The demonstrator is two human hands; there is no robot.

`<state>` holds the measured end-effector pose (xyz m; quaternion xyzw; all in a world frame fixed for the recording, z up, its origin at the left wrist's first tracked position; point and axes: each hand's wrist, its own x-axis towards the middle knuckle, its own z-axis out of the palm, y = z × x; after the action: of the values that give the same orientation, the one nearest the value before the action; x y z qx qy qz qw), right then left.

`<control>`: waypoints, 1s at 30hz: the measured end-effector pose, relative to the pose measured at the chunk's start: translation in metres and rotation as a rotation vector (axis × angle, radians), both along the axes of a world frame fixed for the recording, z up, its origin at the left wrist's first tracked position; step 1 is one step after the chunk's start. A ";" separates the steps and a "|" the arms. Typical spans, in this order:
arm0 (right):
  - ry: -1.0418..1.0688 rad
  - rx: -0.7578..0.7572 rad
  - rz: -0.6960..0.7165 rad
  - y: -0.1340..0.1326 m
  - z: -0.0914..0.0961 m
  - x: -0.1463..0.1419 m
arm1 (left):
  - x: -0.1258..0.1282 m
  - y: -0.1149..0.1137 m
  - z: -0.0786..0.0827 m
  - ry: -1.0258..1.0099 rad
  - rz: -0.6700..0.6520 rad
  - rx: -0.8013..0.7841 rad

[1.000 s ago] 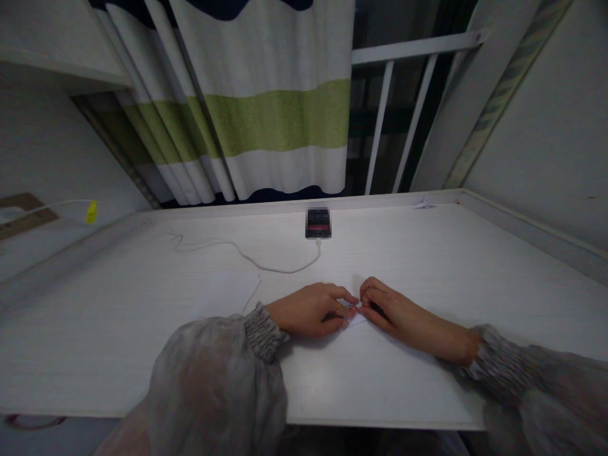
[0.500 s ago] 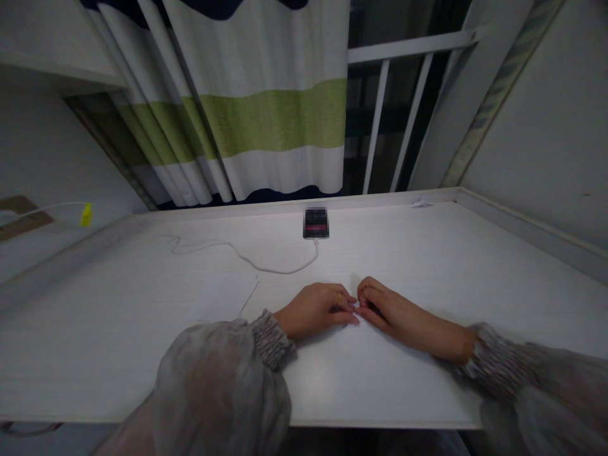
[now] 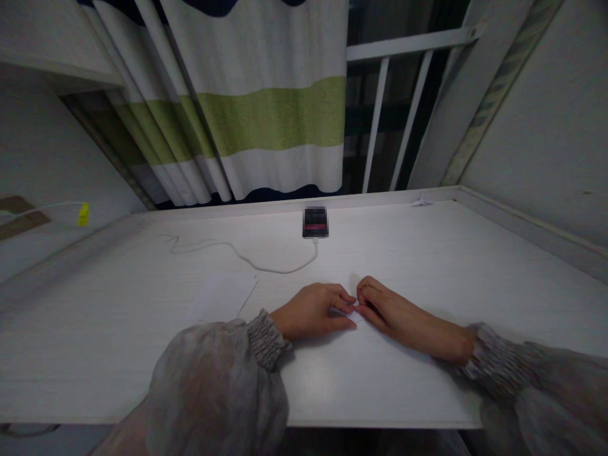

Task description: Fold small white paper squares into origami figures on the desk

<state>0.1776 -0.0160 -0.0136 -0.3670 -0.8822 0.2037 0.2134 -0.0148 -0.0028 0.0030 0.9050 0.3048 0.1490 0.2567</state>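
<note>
Just above the table, my left hand [image 3: 319, 309] and my right hand [image 3: 386, 306] meet at the fingertips. Between them shows a bit of white folded paper [image 3: 353, 314], mostly covered by the fingers. My right hand is closed in a pinch on its right side. On the other side, my left thumb lies apart from the fingers, which bear on the paper; a ring is on one of them. White sheets of paper [image 3: 221, 296] lie flat on the table, beyond my left sleeve.
A phone [image 3: 315, 223], its screen blurred, lies at the back of the white table [image 3: 380, 392], with a white cable [image 3: 280, 272] running left from it. A small folded white paper piece [image 3: 422, 202] sits at the back right. Behind are a curtain [image 3: 275, 120] and window bars [image 3: 380, 120].
My left thumb has moved slightly away from the fingers, so more of the white paper shows. My right hand has hardly moved.
</note>
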 end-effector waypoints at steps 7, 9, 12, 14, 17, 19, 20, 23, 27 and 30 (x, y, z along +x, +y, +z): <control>-0.014 -0.001 -0.014 0.000 0.001 -0.001 | 0.001 0.002 -0.001 -0.039 -0.012 -0.063; -0.012 0.003 -0.010 0.000 0.001 -0.001 | 0.001 0.002 -0.002 -0.045 -0.021 -0.068; -0.017 0.007 -0.015 0.000 0.001 -0.001 | 0.001 0.002 -0.002 -0.054 -0.025 -0.078; -0.024 0.015 -0.024 0.000 0.000 -0.001 | 0.001 0.002 -0.002 -0.065 -0.019 -0.091; -0.027 0.036 -0.034 0.000 -0.002 -0.002 | 0.001 0.002 -0.004 -0.093 -0.004 -0.104; -0.033 0.046 -0.039 0.000 -0.003 -0.003 | 0.001 0.002 -0.006 -0.112 0.010 -0.110; -0.035 0.047 -0.044 -0.001 -0.003 -0.003 | 0.001 0.002 -0.006 -0.120 0.018 -0.114; -0.038 0.040 -0.052 -0.001 -0.002 -0.003 | 0.001 0.002 -0.008 -0.146 0.034 -0.131; -0.031 0.040 -0.045 -0.001 -0.002 -0.002 | 0.002 0.000 -0.007 -0.168 0.061 -0.121; -0.023 0.034 -0.059 -0.001 -0.003 -0.002 | 0.003 -0.001 -0.006 -0.149 0.079 -0.123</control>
<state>0.1754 -0.0174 -0.0165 -0.3914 -0.8768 0.1781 0.2151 -0.0122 -0.0039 -0.0026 0.8611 0.3288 0.2070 0.3279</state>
